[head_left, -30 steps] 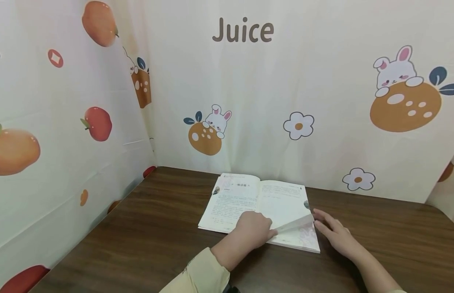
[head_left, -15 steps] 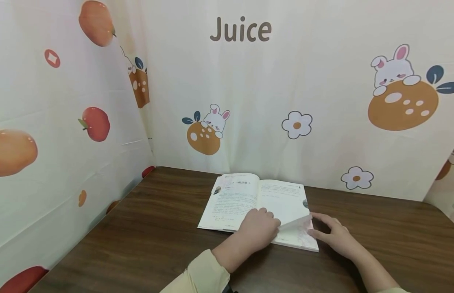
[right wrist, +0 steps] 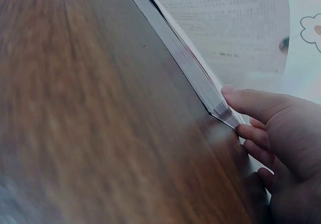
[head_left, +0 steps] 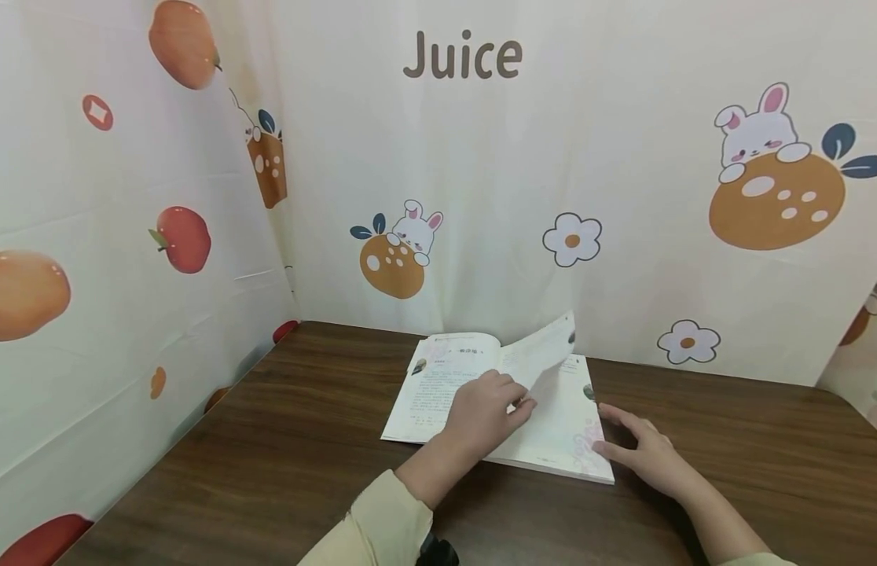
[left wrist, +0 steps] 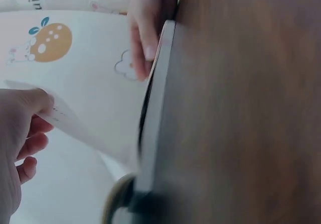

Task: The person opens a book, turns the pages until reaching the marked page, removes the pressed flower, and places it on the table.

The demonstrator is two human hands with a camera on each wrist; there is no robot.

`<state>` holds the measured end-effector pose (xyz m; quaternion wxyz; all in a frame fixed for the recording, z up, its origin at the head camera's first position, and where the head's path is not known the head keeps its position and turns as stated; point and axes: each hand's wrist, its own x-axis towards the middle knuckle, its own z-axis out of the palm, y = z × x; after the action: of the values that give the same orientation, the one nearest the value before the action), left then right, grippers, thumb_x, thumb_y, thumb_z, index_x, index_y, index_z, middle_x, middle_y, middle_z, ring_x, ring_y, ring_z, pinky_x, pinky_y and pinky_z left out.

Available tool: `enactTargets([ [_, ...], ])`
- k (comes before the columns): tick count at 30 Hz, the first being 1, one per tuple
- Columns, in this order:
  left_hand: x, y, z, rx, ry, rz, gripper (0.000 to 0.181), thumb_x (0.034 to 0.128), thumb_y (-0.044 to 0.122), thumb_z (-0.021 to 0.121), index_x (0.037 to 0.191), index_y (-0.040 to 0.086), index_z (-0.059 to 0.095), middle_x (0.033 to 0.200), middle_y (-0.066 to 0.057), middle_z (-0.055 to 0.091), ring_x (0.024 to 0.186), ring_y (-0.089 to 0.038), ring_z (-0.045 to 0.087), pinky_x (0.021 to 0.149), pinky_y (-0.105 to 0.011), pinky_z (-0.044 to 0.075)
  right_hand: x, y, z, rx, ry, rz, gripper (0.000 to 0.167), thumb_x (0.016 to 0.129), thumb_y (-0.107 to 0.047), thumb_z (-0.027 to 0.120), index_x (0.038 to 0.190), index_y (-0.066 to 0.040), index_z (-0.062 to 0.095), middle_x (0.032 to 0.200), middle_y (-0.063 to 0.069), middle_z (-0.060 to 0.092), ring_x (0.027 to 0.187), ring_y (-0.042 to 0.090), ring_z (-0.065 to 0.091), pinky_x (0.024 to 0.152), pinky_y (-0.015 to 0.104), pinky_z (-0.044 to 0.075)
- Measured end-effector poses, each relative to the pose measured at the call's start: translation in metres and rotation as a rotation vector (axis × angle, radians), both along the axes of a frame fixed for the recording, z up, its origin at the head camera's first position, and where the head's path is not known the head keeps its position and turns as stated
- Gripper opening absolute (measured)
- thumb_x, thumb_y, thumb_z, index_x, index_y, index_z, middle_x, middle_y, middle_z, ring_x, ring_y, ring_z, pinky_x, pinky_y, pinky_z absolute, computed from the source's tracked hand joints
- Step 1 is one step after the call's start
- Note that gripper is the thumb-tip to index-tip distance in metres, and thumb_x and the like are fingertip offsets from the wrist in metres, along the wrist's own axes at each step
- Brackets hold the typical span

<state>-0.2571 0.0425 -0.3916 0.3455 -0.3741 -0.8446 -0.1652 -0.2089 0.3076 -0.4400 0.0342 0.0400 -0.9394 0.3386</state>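
An open book (head_left: 438, 385) lies on the table, printed pages facing up. My left hand (head_left: 484, 413) is over its middle and pinches a page (head_left: 544, 346) between thumb and fingers. That page stands lifted and curved, its far corner raised. In the left wrist view the left hand (left wrist: 22, 128) holds the page's edge, the other fingers curled below. My right hand (head_left: 647, 456) is at the book's right edge. In the right wrist view, the right hand (right wrist: 286, 138) has its thumb over the page edges and its fingers curled at the book's side near the lower corner.
The dark wooden table (head_left: 304, 448) extends around the book. A printed curtain (head_left: 495, 165) hangs right behind it, and another side of curtain (head_left: 127, 314) borders the table on the left. A black strap piece (head_left: 437, 552) sits at the left wrist.
The page in the left hand has risen from the right side and now stands up, curving leftward. The left hand has moved slightly up and left. The right hand remains at the book's right edge.
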Motion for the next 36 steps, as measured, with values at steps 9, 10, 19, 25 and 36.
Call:
enactTargets([
  [9, -0.012, -0.025, 0.025, 0.167, -0.023, 0.057, 0.023, 0.0817, 0.023, 0.064, 0.061, 0.018, 0.058, 0.061, 0.007, 0.055, 0.058, -0.007, 0.045, 0.046, -0.017, 0.032, 0.0, 0.0, -0.001, 0.02, -0.01, -0.017, 0.07, 0.082, -0.043, 0.066, 0.135, -0.003, 0.043, 0.133, 0.026, 0.042, 0.121, 0.045, 0.029, 0.087, 0.068, 0.015],
  [10, -0.013, -0.029, 0.027, 0.179, -0.046, 0.074, 0.023, 0.082, 0.022, 0.064, 0.061, 0.018, 0.057, 0.061, 0.006, 0.054, 0.058, -0.008, 0.045, 0.046, -0.018, 0.033, 0.0, 0.0, -0.001, 0.021, -0.009, -0.017, 0.07, 0.082, -0.043, 0.066, 0.135, -0.003, 0.043, 0.133, 0.026, 0.042, 0.121, 0.045, 0.029, 0.087, 0.068, 0.015],
  [19, -0.026, -0.057, 0.043, 0.129, -0.415, 0.296, 0.025, 0.0861, 0.028, 0.061, 0.063, 0.017, 0.058, 0.057, 0.006, 0.047, 0.055, -0.011, 0.043, 0.044, -0.024, 0.034, 0.0, 0.0, -0.001, 0.025, -0.007, -0.021, 0.069, 0.082, -0.043, 0.066, 0.134, -0.003, 0.044, 0.132, 0.026, 0.043, 0.121, 0.046, 0.029, 0.087, 0.068, 0.014],
  [25, -0.033, -0.076, 0.048, -0.017, -0.597, 0.443, 0.032, 0.0829, 0.024, 0.054, 0.053, 0.015, 0.048, 0.05, 0.003, 0.038, 0.048, -0.013, 0.036, 0.043, -0.028, 0.029, -0.001, -0.001, 0.0, 0.028, 0.018, -0.013, 0.067, 0.082, -0.042, 0.066, 0.132, -0.003, 0.046, 0.131, 0.027, 0.044, 0.12, 0.046, 0.03, 0.087, 0.067, 0.014],
  [36, -0.04, -0.1, 0.051, -0.162, -0.744, 0.522, 0.02, 0.079, 0.023, 0.063, 0.062, 0.012, 0.06, 0.058, 0.0, 0.052, 0.054, -0.017, 0.047, 0.047, -0.031, 0.037, -0.001, -0.001, 0.0, 0.026, 0.004, -0.019, 0.068, 0.081, -0.043, 0.067, 0.132, -0.003, 0.046, 0.131, 0.027, 0.044, 0.12, 0.046, 0.03, 0.087, 0.068, 0.015],
])
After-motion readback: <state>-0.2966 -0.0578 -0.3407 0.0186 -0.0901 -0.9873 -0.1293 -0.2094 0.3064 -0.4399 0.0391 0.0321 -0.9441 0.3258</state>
